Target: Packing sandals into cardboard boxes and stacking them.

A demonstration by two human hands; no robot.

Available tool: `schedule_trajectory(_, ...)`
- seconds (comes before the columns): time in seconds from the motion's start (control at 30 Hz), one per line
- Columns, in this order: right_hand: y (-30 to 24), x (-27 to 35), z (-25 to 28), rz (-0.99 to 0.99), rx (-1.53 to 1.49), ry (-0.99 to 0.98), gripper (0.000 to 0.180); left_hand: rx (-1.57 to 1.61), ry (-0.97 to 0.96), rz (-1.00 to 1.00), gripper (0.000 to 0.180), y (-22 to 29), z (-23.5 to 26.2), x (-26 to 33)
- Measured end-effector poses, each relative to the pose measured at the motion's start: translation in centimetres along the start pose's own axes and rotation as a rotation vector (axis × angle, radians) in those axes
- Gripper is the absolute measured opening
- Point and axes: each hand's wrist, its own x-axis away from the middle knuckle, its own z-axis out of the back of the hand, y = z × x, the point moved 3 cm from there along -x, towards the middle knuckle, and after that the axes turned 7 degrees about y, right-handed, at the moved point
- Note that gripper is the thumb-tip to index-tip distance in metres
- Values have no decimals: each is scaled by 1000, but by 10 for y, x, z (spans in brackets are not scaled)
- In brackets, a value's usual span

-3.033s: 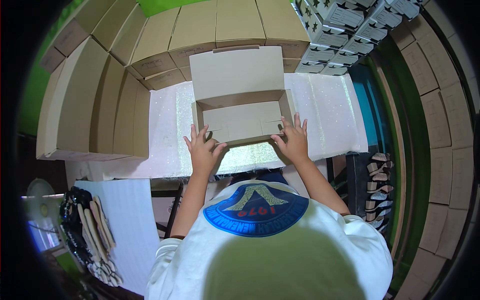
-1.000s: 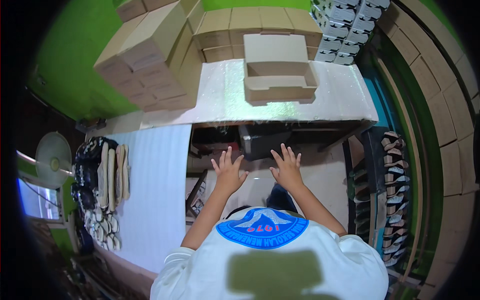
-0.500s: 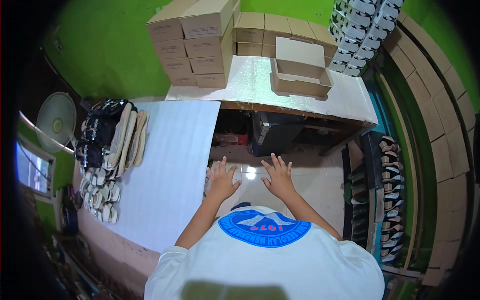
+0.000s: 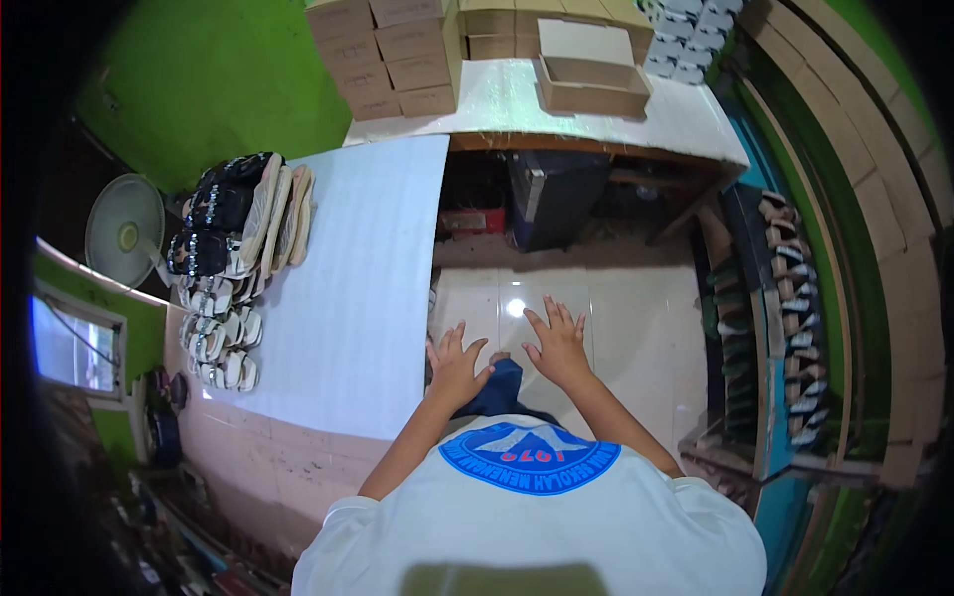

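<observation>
My left hand (image 4: 456, 370) is held out in front of me with its fingers spread, holding nothing. Beside it, my right hand (image 4: 558, 346) is likewise empty, fingers apart. Both hover over the tiled floor (image 4: 636, 338), apart from any object. Nearest to my left hand is the white-covered table (image 4: 348, 298) on the left. Black sandals with shiny trim (image 4: 214, 209), beige soles (image 4: 283, 223) and several white sandals (image 4: 224, 338) stand in rows on it. Farther ahead, an open cardboard box (image 4: 596, 96) sits on another white-topped table (image 4: 487, 99).
Stacked brown boxes (image 4: 417, 45) and black-and-white patterned boxes (image 4: 686, 40) stand at the back. A dark case (image 4: 556, 194) is beneath the far table. To the right, a rack holds shoes (image 4: 795, 318); a fan (image 4: 124, 233) stands at the far left.
The view has tilted down and shifted, so the tables and boxes sit higher in the picture. My leg now shows below my hands. Both hands stay spread and empty.
</observation>
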Motion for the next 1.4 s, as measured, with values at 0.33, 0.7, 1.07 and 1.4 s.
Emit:
schedule_trajectory(0.33, -57, 54, -15, -40, 4, 22, 51, -72, -83, -162, 52, -27, 24, 39)
schedule_trajectory(0.7, -267, 20, -97, 129, -78, 1, 47, -77, 80, -83, 47, -211, 126, 106)
schedule_trajectory(1.07, -436, -25, -151, 418, -110, -158, 49, -142, 504, 188, 46, -367, 251, 175)
schedule_trajectory(1.4, -542, -88, -159, 448, -78, -149, 79, -460, 471, 666, 64, -589, 363, 141)
